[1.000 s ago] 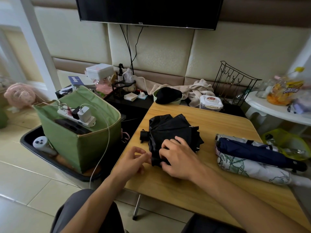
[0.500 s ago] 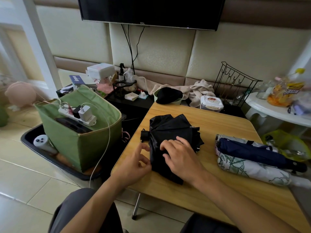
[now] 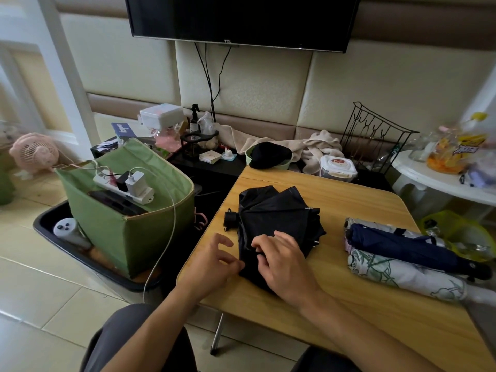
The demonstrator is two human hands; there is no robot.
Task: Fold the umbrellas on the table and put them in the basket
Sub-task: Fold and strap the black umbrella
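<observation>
A black umbrella point(image 3: 276, 216), collapsed with its cloth loose and flattened, lies on the wooden table point(image 3: 349, 312), its handle end pointing left. My right hand point(image 3: 287, 264) rests on the near part of the cloth, fingertips curled into the folds. My left hand point(image 3: 212, 264) is at the cloth's left edge and pinches it, index finger lifted. To the right lie a rolled navy umbrella point(image 3: 402, 245) and a white leaf-print umbrella point(image 3: 408, 277), with a pale one point(image 3: 357, 222) partly hidden behind them. The green fabric basket point(image 3: 158, 234) stands left of the table.
The basket sits in a black tray point(image 3: 53, 237) on the floor and holds a power strip point(image 3: 126, 189) with a white cable hanging out. Behind the table are a lidded container point(image 3: 338, 167), a black wire rack point(image 3: 375, 140) and towels. A white side table point(image 3: 442, 181) stands at right.
The near flap of the black cloth now lies spread toward me under my right hand. My left hand has moved in from beside the umbrella to the cloth's left edge.
</observation>
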